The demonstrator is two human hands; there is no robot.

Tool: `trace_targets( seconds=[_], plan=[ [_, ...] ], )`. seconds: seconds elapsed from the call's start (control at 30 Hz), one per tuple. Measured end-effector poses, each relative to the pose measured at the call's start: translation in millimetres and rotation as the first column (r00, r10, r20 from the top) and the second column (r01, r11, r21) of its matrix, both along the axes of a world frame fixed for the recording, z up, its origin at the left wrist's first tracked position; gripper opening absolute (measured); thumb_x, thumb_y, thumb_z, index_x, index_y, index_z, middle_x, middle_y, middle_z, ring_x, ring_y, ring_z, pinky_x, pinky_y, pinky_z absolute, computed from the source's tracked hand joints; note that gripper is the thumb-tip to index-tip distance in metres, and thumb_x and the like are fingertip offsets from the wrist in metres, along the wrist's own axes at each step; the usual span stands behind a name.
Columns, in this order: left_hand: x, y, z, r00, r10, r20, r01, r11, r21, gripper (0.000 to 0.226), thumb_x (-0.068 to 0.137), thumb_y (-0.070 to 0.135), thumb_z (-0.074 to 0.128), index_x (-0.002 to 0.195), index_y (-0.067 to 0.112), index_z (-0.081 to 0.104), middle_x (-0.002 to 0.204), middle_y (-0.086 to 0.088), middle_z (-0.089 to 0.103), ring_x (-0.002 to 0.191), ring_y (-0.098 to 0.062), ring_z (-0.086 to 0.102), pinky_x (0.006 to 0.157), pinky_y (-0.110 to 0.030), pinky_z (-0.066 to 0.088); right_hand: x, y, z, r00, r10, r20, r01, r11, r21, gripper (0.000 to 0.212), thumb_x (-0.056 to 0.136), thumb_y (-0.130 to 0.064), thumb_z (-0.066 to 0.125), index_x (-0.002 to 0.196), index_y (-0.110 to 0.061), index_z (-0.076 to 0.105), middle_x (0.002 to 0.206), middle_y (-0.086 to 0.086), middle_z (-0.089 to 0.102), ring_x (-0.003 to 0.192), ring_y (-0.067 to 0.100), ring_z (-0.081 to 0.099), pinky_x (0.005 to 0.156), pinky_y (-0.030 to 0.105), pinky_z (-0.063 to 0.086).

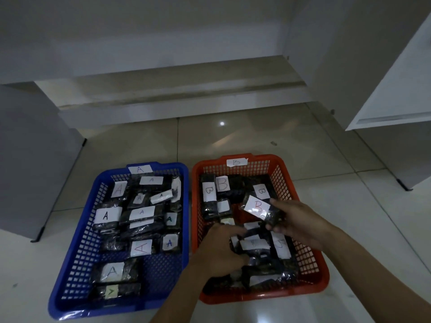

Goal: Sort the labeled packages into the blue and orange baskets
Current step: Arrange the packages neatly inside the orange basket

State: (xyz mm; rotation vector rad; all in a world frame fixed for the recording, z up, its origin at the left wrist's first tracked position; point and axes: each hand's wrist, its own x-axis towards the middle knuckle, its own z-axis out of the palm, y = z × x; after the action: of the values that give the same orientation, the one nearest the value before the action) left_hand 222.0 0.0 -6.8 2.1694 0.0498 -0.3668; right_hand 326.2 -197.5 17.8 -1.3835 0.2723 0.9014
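Baskets sit side by side on the pale tiled floor [256, 136]. The blue basket [70, 264] is on the left and has a paper tag with an A on its far rim. The orange basket [310, 259] is on the right and has a tag with a B.

Both hands are over the orange basket. The right hand [300, 220] grips a dark package with a white B label [258, 208] and holds it up above the pile. Its fingers curl around the dark end of the package. The left hand [221, 250] is low in the basket, with its fingers curled around another dark package [253, 244]. The letter on that one is too blurry to read.

Packages marked A [106, 215] fill the blue basket. Packages marked B [221, 184] lie in the orange one. None lie on the floor, so the sorting looks nearly done.

These packages look small and light. The shiny wrap is probably smooth and slippery, and it may crinkle. The inside looks soft, not stiff. A good place to hold is across the middle, thumb on one side and fingers on the other. Pulling on the paper label could tear it off.
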Motion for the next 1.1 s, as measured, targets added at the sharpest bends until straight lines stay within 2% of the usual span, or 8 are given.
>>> trace_targets(
  seconds=[0.07, 0.17, 0.33, 0.43, 0.57, 0.77, 0.93, 1.1],
  plan=[
    [5, -4, 6, 0.987, 0.157, -0.026, -0.159, 0.972, -0.175, 0.045, 0.081, 0.026, 0.079, 0.123, 0.034, 0.063, 0.107, 0.031, 0.060, 0.102, 0.014, 0.057, 0.084, -0.003, 0.044, 0, 4, -6, 0.995, -0.045, -0.086, 0.051, 0.997, 0.063, 0.028, 0.102, -0.022, 0.054, 0.120, -0.003, 0.065, 0.105, 0.022, 0.074, 0.069, 0.025, 0.069, 0.052, 0.025, 0.056],
    [17, -15, 9, 0.914, 0.337, -0.225, -0.405, 0.759, -0.510, 0.037, 0.088, 0.034, 0.073, 0.124, 0.035, 0.061, 0.112, 0.014, 0.072, 0.106, -0.003, 0.067, 0.093, -0.024, 0.051, -4, 8, -11, 0.997, -0.022, -0.080, 0.030, 0.995, 0.097, 0.028, 0.104, -0.019, 0.050, 0.120, -0.004, 0.066, 0.105, 0.023, 0.074, 0.070, 0.025, 0.070, 0.052, 0.023, 0.057],
    [25, -30, 0, 0.801, 0.500, -0.329, -0.574, 0.486, -0.659, 0.049, 0.086, 0.015, 0.075, 0.131, 0.025, 0.058, 0.108, -0.005, 0.076, 0.101, -0.014, 0.072, 0.093, -0.036, 0.057, -12, 9, -17, 0.996, 0.082, -0.037, -0.079, 0.994, 0.078, 0.026, 0.104, -0.010, 0.048, 0.119, -0.002, 0.068, 0.109, 0.025, 0.072, 0.075, 0.027, 0.070, 0.059, 0.026, 0.058],
    [25, -20, -2, 0.734, 0.621, -0.274, -0.612, 0.432, -0.662, 0.052, 0.086, 0.008, 0.074, 0.129, 0.032, 0.059, 0.107, -0.004, 0.075, 0.099, -0.017, 0.073, 0.087, -0.041, 0.060, -7, 4, -26, 0.954, 0.190, 0.232, -0.148, 0.971, -0.187, 0.022, 0.103, -0.007, 0.050, 0.110, -0.008, 0.072, 0.105, 0.015, 0.075, 0.085, 0.027, 0.073, 0.076, 0.036, 0.062],
    [26, 6, 3, 0.600, 0.757, -0.260, -0.655, 0.277, -0.703, 0.050, 0.087, 0.001, 0.071, 0.125, 0.031, 0.060, 0.116, -0.003, 0.071, 0.100, -0.016, 0.072, 0.076, -0.031, 0.061, 2, 0, -38, 0.693, 0.535, 0.483, -0.189, 0.782, -0.594, 0.027, 0.087, -0.010, 0.075, 0.107, -0.028, 0.070, 0.110, -0.010, 0.068, 0.100, 0.004, 0.065, 0.092, 0.029, 0.057],
    [22, 17, 8, 0.619, 0.746, -0.247, -0.637, 0.292, -0.714, 0.039, 0.092, 0.005, 0.066, 0.128, 0.022, 0.061, 0.114, -0.005, 0.072, 0.101, -0.018, 0.072, 0.078, -0.030, 0.061, 0, 27, -54, 0.442, 0.671, 0.596, -0.016, 0.670, -0.742, 0.074, 0.079, -0.027, 0.083, 0.144, -0.027, 0.048, 0.129, -0.006, 0.051, 0.114, 0.010, 0.054, 0.098, 0.032, 0.053],
    [13, 14, 5, 0.608, 0.761, -0.226, -0.664, 0.331, -0.670, 0.044, 0.088, 0.012, 0.073, 0.126, 0.022, 0.054, 0.116, -0.007, 0.071, 0.101, -0.018, 0.072, 0.079, -0.033, 0.061, 3, 38, -61, 0.298, 0.795, 0.529, 0.117, 0.520, -0.846, 0.049, 0.086, -0.035, 0.074, 0.131, -0.021, 0.060, 0.124, 0.001, 0.049, 0.111, 0.018, 0.055, 0.095, 0.034, 0.053],
    [25, 12, 8, 0.690, 0.703, -0.172, -0.646, 0.491, -0.585, 0.039, 0.088, 0.012, 0.073, 0.122, 0.024, 0.057, 0.112, -0.001, 0.073, 0.093, -0.012, 0.074, 0.080, -0.038, 0.062, -4, 28, -45, 0.339, 0.737, 0.585, 0.266, 0.521, -0.811, 0.041, 0.087, -0.036, 0.074, 0.121, -0.016, 0.063, 0.114, 0.003, 0.062, 0.096, 0.017, 0.062, 0.079, 0.028, 0.054]
  ],
)
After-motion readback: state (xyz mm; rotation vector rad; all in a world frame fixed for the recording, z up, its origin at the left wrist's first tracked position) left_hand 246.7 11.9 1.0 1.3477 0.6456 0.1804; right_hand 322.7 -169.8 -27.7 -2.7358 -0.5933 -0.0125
